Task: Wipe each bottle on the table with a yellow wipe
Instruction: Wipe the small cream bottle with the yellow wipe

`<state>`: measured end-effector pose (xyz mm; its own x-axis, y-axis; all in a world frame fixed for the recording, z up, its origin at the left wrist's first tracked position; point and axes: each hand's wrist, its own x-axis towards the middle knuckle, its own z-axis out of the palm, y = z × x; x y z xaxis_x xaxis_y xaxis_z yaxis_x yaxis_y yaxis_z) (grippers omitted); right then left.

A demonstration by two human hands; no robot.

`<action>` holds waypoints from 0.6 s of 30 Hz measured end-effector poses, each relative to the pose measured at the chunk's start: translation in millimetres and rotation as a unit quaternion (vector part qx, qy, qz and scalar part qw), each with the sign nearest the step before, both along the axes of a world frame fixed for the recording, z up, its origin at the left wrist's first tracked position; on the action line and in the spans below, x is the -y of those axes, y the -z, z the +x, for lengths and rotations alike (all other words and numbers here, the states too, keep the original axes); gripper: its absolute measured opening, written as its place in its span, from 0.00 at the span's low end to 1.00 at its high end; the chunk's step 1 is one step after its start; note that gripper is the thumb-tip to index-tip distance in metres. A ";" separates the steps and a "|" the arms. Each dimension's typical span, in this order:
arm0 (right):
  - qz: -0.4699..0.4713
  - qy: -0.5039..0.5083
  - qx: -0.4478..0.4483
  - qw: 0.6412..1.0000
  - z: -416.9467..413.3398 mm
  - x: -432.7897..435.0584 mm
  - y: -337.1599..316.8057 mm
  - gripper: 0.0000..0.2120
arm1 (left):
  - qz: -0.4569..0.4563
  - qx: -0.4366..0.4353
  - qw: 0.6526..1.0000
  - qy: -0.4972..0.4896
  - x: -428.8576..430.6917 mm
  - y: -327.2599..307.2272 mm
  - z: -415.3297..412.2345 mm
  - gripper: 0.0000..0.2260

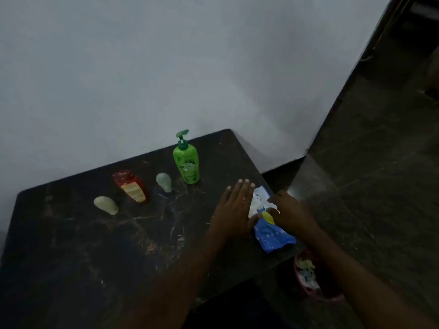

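Bottles, four of them, sit in a loose row across the far half of the table [71,245], well apart from both hands: a cream bottle [106,205] furthest left, a red bottle [130,186] with a pale label beside it, a small pale green bottle [164,182], then a tall green pump bottle [186,162] standing upright nearest the wall [142,67]. The tabletop is dark, almost black, with rounded corners, and it is heavily worn, streaked with pale scratches and scuffs through its middle. Its far edge meets a plain greyish-white wall, dimly lit. To the right the floor [380,162] is dark speckled stone in large slabs. A blue and white wipe pack [273,236] lies at the table's right edge. The left hand [234,210] lies flat with straight fingers, not gripping, its thumb side pressing on the pack. The right hand [291,213] has its fingers curled over the pack's opening, pinching the yellow wipe [268,217] that pokes out there. Below the table edge, under the right forearm, a pink basket [316,295] holds crumpled wipes, yellowish and pale, too blurred to tell apart
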<state>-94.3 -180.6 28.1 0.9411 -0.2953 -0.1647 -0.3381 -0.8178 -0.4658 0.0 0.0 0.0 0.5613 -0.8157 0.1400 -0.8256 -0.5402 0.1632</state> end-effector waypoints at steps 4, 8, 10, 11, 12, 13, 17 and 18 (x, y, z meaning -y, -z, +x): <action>-0.008 0.005 -0.065 0.998 -3.3 -0.2 29.8 0.17 | 0.052 -0.051 0.997 0.008 8.8 40.8 -18.5 0.37; -0.016 -0.004 -0.072 0.997 0.7 0.3 50.0 0.16 | 0.090 -0.108 0.990 -0.001 15.1 65.5 -28.1 0.37; -0.021 -0.008 -0.073 0.997 3.7 -1.0 56.9 0.16 | 0.105 -0.127 0.986 -0.007 16.6 69.9 -30.9 0.37; -0.026 -0.008 -0.076 0.997 5.4 -1.3 61.1 0.16 | 0.112 -0.138 0.984 -0.009 18.1 71.8 -31.5 0.36; -0.032 -0.006 -0.076 0.997 6.7 -1.4 66.2 0.15 | 0.114 -0.144 0.983 -0.010 19.7 73.6 -32.2 0.36; -0.033 0.000 -0.075 0.997 7.8 -1.2 70.5 0.15 | 0.118 -0.147 0.982 -0.008 20.6 73.7 -32.3 0.36; -0.008 0.024 -0.068 0.997 10.8 -1.9 83.4 0.06 | 0.118 -0.161 0.980 -0.017 23.2 79.5 -34.6 0.35; 0.009 0.037 -0.064 0.997 10.9 -1.6 84.7 0.03 | 0.116 -0.167 0.979 -0.021 23.5 80.4 -35.3 0.35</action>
<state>-83.4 -179.0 -56.6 0.8874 -0.3600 -0.2878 -0.4555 -0.7803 -0.4285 -35.3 -23.5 -80.4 0.5781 -0.7789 -0.2431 -0.7233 -0.6271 0.2893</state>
